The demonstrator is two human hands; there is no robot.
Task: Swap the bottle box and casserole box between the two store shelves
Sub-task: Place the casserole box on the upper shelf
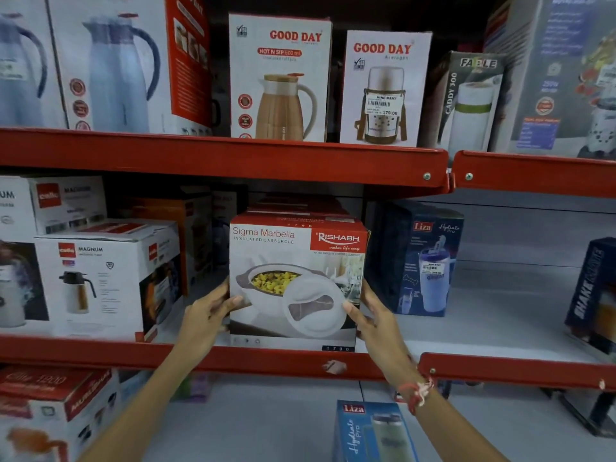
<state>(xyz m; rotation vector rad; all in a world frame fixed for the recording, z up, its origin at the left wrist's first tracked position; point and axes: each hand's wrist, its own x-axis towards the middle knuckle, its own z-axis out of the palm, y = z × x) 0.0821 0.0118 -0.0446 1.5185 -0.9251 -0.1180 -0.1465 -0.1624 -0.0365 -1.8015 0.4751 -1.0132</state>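
Note:
The casserole box (293,261), white with a red top band and a picture of a food bowl, stands at the front of the middle shelf (233,360). My left hand (208,315) grips its left side and my right hand (370,318) grips its right side, thumbs on the front face. A blue Liza bottle box (373,431) stands on the lower shelf, just below and to the right. Another blue Liza bottle box (423,261) stands on the middle shelf right of the casserole box.
White Cello Magnum flask boxes (100,278) crowd the left of the middle shelf. The top shelf (233,158) carries Good Day flask boxes (280,78) and other cartons. A dark box (593,295) stands far right. A red-topped box (43,411) sits lower left.

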